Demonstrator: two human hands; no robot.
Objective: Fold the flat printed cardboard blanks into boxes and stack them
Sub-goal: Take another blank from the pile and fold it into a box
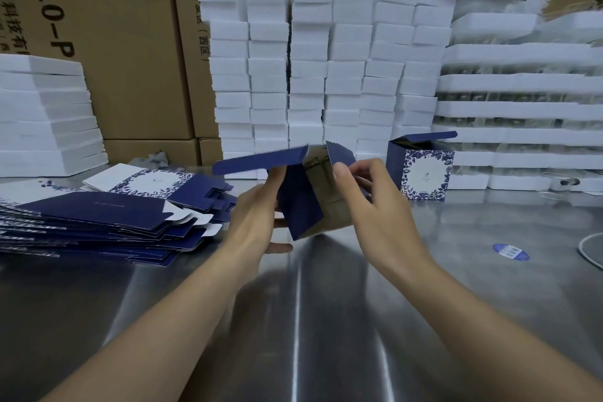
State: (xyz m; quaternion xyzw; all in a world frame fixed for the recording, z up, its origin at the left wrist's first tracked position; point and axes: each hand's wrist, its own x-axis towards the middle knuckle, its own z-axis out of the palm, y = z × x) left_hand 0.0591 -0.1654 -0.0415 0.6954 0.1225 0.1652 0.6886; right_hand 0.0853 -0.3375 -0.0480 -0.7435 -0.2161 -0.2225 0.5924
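Hands meet over the middle of the steel table (326, 330), both on a half-folded box (303, 206). The left hand (257, 215) grips its dark blue left wall, fingers curled behind it. The right hand (368, 202) pinches the upper right flap between thumb and fingertips. The box is tilted, its brown inside showing and one long blue flap jutting left; blur hides the finer folds.

Left of the hands, a sprawling pile of flat blanks (98, 225), blue and white with a leaf print, lies on the table. To the right a finished box (424, 170) stands upright, lid flap open. Near the right edge lie a blue oval sticker (511, 251) and a white cable (590, 248).

The brushed metal mirrors the arms and shows streaks of glare. Behind, white foam blocks (326, 75) rise in columns, with foam trays (522, 108) stacked at right and foam slabs (42, 117) at left. Brown cartons (130, 59) printed in black close off the back.
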